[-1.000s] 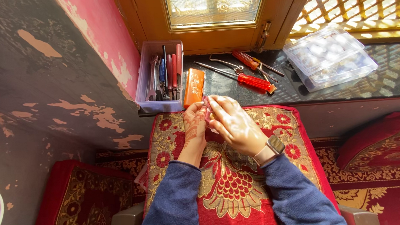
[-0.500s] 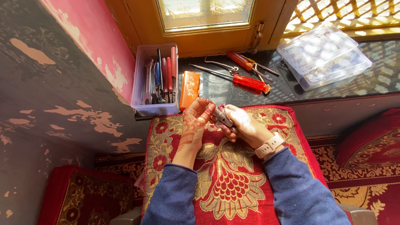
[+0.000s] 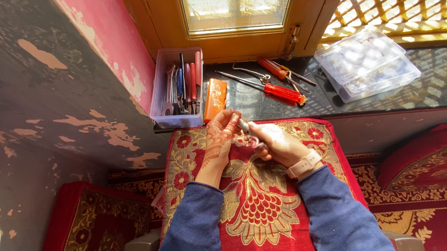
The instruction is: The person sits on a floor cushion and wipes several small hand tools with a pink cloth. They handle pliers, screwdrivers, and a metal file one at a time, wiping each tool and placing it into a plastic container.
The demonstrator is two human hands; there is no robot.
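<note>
Two red cushions (image 3: 256, 202), dark sill (image 3: 443, 79)

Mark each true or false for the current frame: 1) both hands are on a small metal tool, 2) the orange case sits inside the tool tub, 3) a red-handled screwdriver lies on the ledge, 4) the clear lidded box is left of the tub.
1) True: left hand and right hand meet on a small metal tool.
2) False: the orange case lies on the ledge, beside the tool tub.
3) True: the red-handled screwdriver lies there.
4) False: the clear lidded box sits far right of the tub.
</note>
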